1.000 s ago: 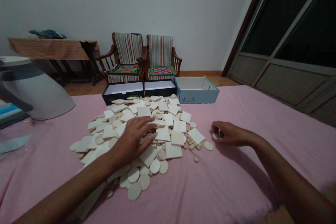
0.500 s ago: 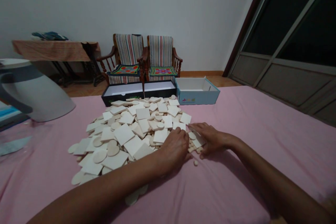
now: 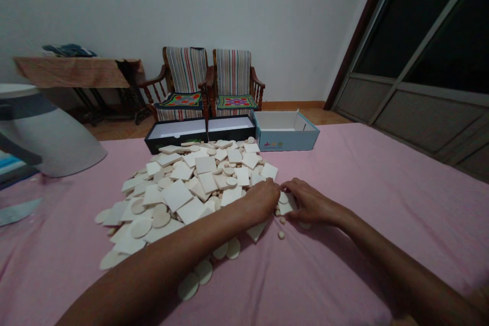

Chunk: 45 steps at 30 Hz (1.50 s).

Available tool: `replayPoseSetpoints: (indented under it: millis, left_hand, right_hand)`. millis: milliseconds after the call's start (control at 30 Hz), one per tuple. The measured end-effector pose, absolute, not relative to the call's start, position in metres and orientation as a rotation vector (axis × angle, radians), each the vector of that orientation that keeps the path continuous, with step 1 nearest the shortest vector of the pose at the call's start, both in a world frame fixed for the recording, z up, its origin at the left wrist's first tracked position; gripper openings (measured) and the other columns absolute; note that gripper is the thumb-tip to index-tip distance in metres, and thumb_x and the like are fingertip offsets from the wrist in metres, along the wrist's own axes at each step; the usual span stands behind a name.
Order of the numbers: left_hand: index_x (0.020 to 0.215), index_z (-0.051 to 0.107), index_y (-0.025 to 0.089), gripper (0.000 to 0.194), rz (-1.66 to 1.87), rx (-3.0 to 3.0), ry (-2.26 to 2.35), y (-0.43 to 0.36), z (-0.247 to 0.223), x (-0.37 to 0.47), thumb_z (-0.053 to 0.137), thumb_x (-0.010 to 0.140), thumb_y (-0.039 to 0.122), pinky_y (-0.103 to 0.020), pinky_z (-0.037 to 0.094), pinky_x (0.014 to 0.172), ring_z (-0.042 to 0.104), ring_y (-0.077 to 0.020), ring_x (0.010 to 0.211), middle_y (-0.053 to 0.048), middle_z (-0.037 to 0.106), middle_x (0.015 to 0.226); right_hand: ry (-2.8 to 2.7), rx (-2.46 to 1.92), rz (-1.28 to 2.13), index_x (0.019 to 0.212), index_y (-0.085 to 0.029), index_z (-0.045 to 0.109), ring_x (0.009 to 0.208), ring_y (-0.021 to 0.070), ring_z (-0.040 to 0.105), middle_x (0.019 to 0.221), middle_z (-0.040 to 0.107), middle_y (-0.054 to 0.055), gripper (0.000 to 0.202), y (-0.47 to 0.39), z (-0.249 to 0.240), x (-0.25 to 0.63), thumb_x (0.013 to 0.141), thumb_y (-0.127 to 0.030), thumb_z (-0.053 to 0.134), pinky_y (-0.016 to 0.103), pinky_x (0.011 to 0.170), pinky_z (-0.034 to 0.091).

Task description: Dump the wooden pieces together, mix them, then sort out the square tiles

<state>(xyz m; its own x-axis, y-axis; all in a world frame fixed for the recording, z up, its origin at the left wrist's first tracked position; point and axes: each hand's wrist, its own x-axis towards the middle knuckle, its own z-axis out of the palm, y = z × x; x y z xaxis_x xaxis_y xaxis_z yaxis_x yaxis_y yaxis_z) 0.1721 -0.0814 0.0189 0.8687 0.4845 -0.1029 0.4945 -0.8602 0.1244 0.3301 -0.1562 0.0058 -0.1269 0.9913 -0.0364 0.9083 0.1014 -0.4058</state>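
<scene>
A wide heap of pale square and round pieces (image 3: 178, 196) lies on the pink cloth (image 3: 367, 178). At its right edge is my left hand (image 3: 263, 198), fingers closed and pointing right; what they hold, if anything, is hidden. Just to the right, my right hand (image 3: 305, 201) curves its fingers round the side of a white square piece (image 3: 286, 206), with a disc on it. A small round bead (image 3: 281, 235) sits on the cloth below the hands. Under my left forearm, several discs (image 3: 204, 271) show near the front.
Two black boxes (image 3: 176, 135) with white insides and a light blue box (image 3: 286, 140) stand behind the heap. A large grey and white jug (image 3: 57, 132) is at the left. Two wooden chairs (image 3: 186, 74) stand beyond the cloth.
My left hand has moved up and to the right, closer to my right hand. More discs and a square's corner show below my left forearm. The view has shifted slightly.
</scene>
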Motion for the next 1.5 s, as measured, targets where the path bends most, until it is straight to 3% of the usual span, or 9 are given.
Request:
replayPoseSetpoints:
  millis: [267,500,667,900,1033,1100,1200,1367,1500]
  left_hand:
    - [0.103,0.060,0.012,0.033,-0.119,2.911,0.694,-0.071,0.016,0.178,0.064,0.071,0.019,-0.031,0.052,0.074,0.064,-0.0261,0.090,-0.014,0.062,0.098]
    - [0.090,0.066,0.015,0.027,-0.116,2.837,0.674,-0.066,0.018,0.177,0.070,0.064,0.021,-0.029,0.050,0.071,0.065,-0.0248,0.085,-0.011,0.067,0.092]
    - [0.086,0.068,0.016,0.021,0.019,2.720,0.732,-0.059,0.032,0.172,0.068,0.067,0.024,-0.026,0.047,0.068,0.064,-0.0203,0.079,-0.006,0.070,0.084]
    - [0.084,0.068,0.015,0.021,0.232,2.720,0.953,-0.016,0.061,0.135,0.061,0.066,0.009,-0.024,0.046,0.068,0.063,-0.0175,0.077,-0.004,0.070,0.084]
    - [0.092,0.067,0.014,0.026,0.410,2.716,1.161,0.010,0.070,0.091,0.059,0.067,0.010,-0.025,0.046,0.070,0.063,-0.0171,0.076,-0.006,0.067,0.090]
    - [0.101,0.065,0.014,0.031,0.548,2.716,1.237,0.014,0.072,0.067,0.057,0.070,0.014,-0.027,0.047,0.072,0.062,-0.0169,0.076,-0.008,0.063,0.097]
    - [0.102,0.063,0.013,0.028,0.633,2.697,1.213,0.007,0.069,0.034,0.054,0.076,0.020,-0.029,0.047,0.073,0.061,-0.0151,0.072,-0.009,0.061,0.100]
    - [0.097,0.062,0.017,0.024,0.702,2.663,1.137,-0.025,0.055,-0.004,0.047,0.083,0.030,-0.028,0.048,0.068,0.060,-0.0149,0.070,-0.004,0.061,0.088]
    - [0.098,0.061,0.019,0.024,0.779,2.675,1.123,-0.051,0.043,-0.018,0.045,0.087,0.033,-0.028,0.048,0.067,0.060,-0.0154,0.071,-0.004,0.062,0.088]
  right_hand:
    - [-2.099,-1.881,0.505,0.100,-0.015,0.052,0.086,0.0210,0.051,0.098,0.051,0.009,0.043,-0.160,0.003,0.329,0.065,-0.031,0.070,0.033,0.075,0.042]
    - [-2.055,-1.871,0.463,0.098,-0.015,0.053,0.083,0.0196,0.051,0.095,0.051,0.007,0.041,-0.162,0.000,0.326,0.063,-0.029,0.070,0.031,0.072,0.042]
    - [-2.049,-1.877,0.444,0.099,-0.016,0.056,0.083,0.0188,0.051,0.095,0.052,0.007,0.039,-0.148,0.022,0.330,0.064,-0.028,0.069,0.028,0.071,0.042]
    - [-2.148,-1.873,0.322,0.100,-0.014,0.059,0.092,0.0226,0.053,0.099,0.056,0.010,0.043,-0.083,0.048,0.295,0.064,-0.033,0.073,0.030,0.077,0.041]
    - [-2.034,-1.752,0.364,0.113,-0.012,0.054,0.080,0.0145,0.058,0.113,0.054,0.012,0.049,-0.060,0.053,0.271,0.071,-0.031,0.069,0.027,0.075,0.043]
    - [-2.009,-1.732,0.391,0.106,-0.013,0.058,0.074,0.0125,0.058,0.108,0.059,0.010,0.034,-0.062,0.057,0.276,0.077,-0.029,0.063,0.025,0.070,0.042]
    - [-2.109,-1.862,0.461,0.078,-0.016,0.061,0.071,0.0151,0.058,0.080,0.064,0.005,0.014,-0.083,0.060,0.305,0.081,-0.028,0.055,0.025,0.063,0.040]
    - [-2.184,-2.192,0.667,0.078,-0.018,0.058,0.071,0.0192,0.056,0.083,0.064,0.007,0.025,-0.146,0.050,0.353,0.069,-0.040,0.067,0.029,0.061,0.039]
    - [-2.143,-2.125,0.802,0.088,-0.020,0.056,0.074,0.0181,0.054,0.089,0.060,0.005,0.036,-0.183,0.036,0.352,0.060,-0.035,0.073,0.029,0.064,0.041]
